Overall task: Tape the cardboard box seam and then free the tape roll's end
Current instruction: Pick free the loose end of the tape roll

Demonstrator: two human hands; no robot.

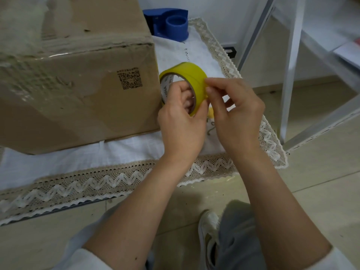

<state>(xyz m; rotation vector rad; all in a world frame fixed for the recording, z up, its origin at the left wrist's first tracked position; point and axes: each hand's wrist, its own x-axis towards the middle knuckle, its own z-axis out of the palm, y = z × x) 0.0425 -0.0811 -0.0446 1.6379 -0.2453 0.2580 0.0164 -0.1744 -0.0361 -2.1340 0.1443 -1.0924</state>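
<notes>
A yellow tape roll (191,75) is held upright just right of the cardboard box (78,90). My left hand (181,121) grips the roll from below, with fingers hooked through its core. My right hand (233,112) touches the roll's outer right side, thumb and fingertips pressed against the tape surface. The box is large and brown, with a printed QR code (129,77) on its near face and clear tape shining along its top edge. No loose tape end is visible.
A white cloth with a lace border (116,182) covers the low table under the box. A blue tape dispenser (171,24) stands behind the box. White metal shelf legs (290,75) rise at right. My knee and white shoe (208,230) are on the tiled floor.
</notes>
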